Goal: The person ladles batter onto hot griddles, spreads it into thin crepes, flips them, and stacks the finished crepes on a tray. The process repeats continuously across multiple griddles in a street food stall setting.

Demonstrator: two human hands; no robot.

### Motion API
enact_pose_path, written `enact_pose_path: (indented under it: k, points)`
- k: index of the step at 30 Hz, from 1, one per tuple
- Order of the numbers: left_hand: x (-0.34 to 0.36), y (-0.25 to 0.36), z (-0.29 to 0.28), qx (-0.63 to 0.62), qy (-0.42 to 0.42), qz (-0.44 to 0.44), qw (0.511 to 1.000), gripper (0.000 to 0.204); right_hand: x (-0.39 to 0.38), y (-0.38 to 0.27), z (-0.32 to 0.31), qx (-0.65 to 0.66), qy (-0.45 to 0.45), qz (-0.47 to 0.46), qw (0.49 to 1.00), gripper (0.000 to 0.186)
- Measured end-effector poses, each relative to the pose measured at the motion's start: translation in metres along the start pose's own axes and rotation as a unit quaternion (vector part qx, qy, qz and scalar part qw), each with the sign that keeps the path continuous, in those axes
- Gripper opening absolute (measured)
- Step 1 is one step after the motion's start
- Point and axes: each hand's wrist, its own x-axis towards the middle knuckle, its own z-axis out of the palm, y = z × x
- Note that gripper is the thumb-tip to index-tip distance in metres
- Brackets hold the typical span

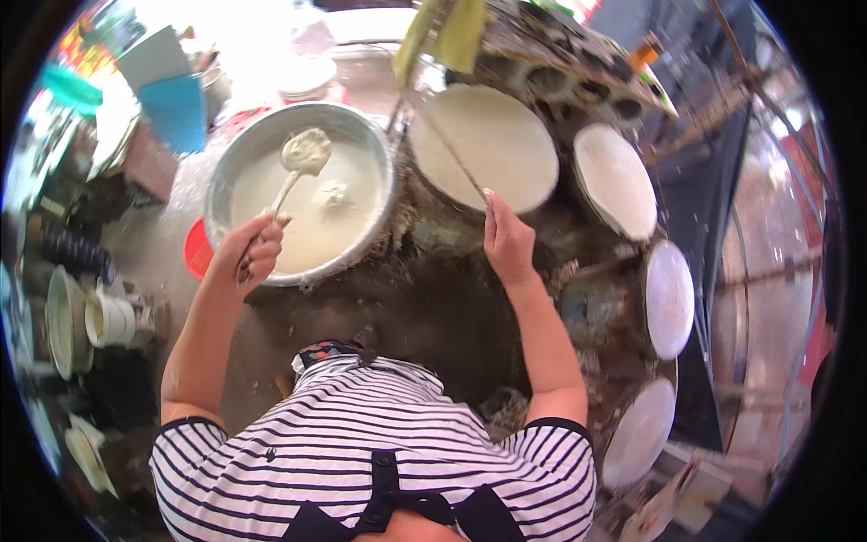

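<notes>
My left hand (253, 248) is closed round the handle of a ladle (307, 152) whose bowl is loaded with thick cream-coloured batter. The ladle hangs over a large metal pot (388, 194) of pale batter, with a small lump on the surface below it. In my right hand (508, 237) I pinch the near end of a thin stick (452, 149). It slants away to the upper left across a round pale griddle (497, 135). Near its far end is yellow-green cloth-like material (442, 41); whether they are joined I cannot tell.
More round pale discs, (616, 181) (669, 300) (639, 434) curve along my right side. A red bowl (197, 248) sits beside the pot. A white bucket (110, 318) stands at far left. Behind the griddle is a ledge with round holes (546, 81). A dark sheet (700, 235) hangs at right.
</notes>
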Motion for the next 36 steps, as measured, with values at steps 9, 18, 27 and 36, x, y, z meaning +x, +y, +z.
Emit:
enact_pose_path:
  k: [9,18,27,36]
  points:
    - [0.027,-0.068,0.170,0.291,-0.067,-0.120,0.947,0.018,-0.179,-0.042,-0.084,0.264,0.209,0.580,0.741,0.019]
    - [0.096,-0.306,0.417,0.395,-0.360,-0.371,0.760,0.017,-0.319,-0.058,-0.240,0.169,0.557,0.601,0.548,0.018]
    - [0.082,-0.611,0.530,0.454,-0.526,-0.594,0.406,0.019,-0.362,-0.099,-0.303,-0.004,0.687,0.617,0.384,0.017]
    - [0.092,-0.768,0.488,0.616,-0.684,-0.314,0.232,0.026,-0.342,-0.041,-0.291,-0.081,0.751,0.592,0.282,0.020]
